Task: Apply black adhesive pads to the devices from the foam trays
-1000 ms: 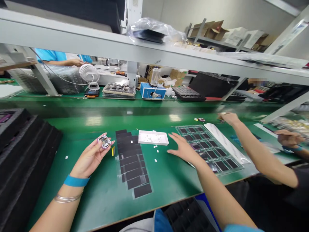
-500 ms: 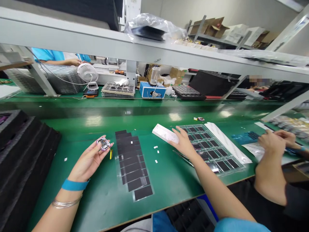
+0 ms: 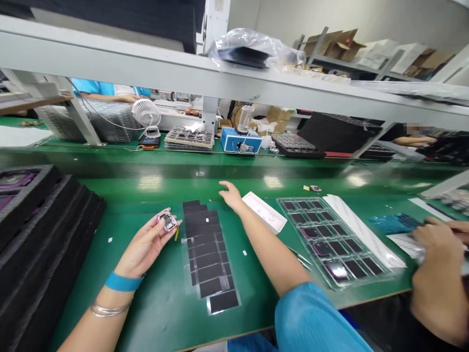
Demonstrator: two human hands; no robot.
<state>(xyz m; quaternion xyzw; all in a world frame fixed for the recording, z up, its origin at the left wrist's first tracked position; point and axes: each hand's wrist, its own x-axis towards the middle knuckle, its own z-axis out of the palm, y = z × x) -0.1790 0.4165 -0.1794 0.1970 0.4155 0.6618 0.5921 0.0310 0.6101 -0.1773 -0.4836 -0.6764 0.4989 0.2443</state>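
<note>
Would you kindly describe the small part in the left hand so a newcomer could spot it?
On the green workbench, look just left of the strip of black rectangular pads. There the left hand holds a small round casing in its fingertips. Unlike the flat black pads, it has a purple rim.

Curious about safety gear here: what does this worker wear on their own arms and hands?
Both hands are bare, no gloves. The left hand has a flat blue wristband at the wrist and, just behind it, a few thin silver metal bangles. The right hand wears nothing; its arm shows only a light blue short sleeve.
</note>
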